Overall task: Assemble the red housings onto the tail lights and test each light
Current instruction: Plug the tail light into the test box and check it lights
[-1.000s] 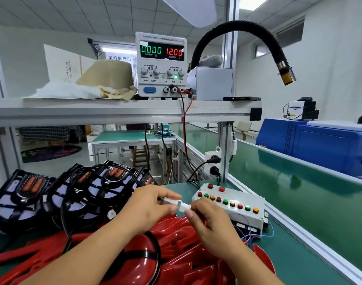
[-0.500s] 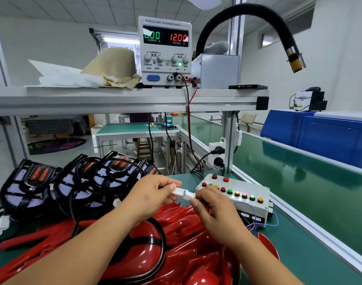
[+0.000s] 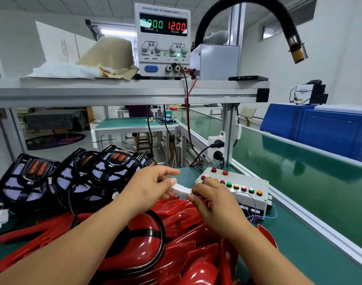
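A white plug connector (image 3: 181,189) hangs between my two hands above a pile of red housings (image 3: 188,239). My left hand (image 3: 149,188) pinches its left end with thumb and fingers. My right hand (image 3: 212,201) pinches its right end. Below my left forearm lies an assembled tail light with a red housing and a black seal ring (image 3: 144,249). Several black tail light bodies (image 3: 77,177) with orange lamps lean in a row at the left. A white test box (image 3: 240,191) with coloured push buttons sits just right of my hands.
A power supply (image 3: 163,41) on the shelf reads 0.000 A and 12.00 V, with red and black leads running down. A black flexible hose (image 3: 278,21) hangs above right. A loose white plug (image 3: 2,218) lies at far left. A green conveyor (image 3: 299,173) and a blue machine (image 3: 324,130) lie to the right.
My hands stay at the white connector with their grip little changed. The view has tilted and moved slightly; the current reading flickered and shows 0.000 again.
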Available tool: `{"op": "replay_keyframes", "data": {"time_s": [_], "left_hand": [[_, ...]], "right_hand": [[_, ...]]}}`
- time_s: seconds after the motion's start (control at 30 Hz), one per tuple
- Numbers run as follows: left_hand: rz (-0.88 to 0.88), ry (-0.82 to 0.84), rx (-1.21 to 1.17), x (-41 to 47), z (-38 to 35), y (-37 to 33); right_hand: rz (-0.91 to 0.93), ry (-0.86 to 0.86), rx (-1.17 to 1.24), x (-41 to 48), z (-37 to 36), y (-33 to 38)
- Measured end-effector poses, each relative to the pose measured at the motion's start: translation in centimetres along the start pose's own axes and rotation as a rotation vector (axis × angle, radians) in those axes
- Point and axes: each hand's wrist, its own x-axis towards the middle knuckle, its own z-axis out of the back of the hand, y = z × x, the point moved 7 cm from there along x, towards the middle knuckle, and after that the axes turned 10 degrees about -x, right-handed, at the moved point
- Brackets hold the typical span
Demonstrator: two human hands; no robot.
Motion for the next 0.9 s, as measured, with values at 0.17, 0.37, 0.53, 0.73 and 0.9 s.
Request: {"op": "replay_keyframes", "data": {"time_s": [0.17, 0.37, 0.53, 0.73, 0.9], "left_hand": [[-0.029, -0.028, 0.045, -0.12, -0.38, -0.05], [-0.017, -0.057, -0.04, 0.17, -0.54, -0.22], [-0.01, -0.029, -0.042, 0.2, -0.83, -0.26], [-0.016, -0.036, -0.033, 0.19, -0.9, -0.07], [-0.017, -0.057, -0.025, 0.06, -0.88, 0.41]], "right_hand": [[0.02, 0.006, -0.03, 0.17, -0.08, 0.46], [-0.014, 0.032, 0.01, 0.12, 0.02, -0.41], [0.016, 0.009, 0.026, 0.31, 0.35, 0.09], [0.026, 0.003, 0.014, 0.28, 0.38, 0.37], [0.019, 0.0, 0.024, 0.28, 0.39, 0.44]]}}
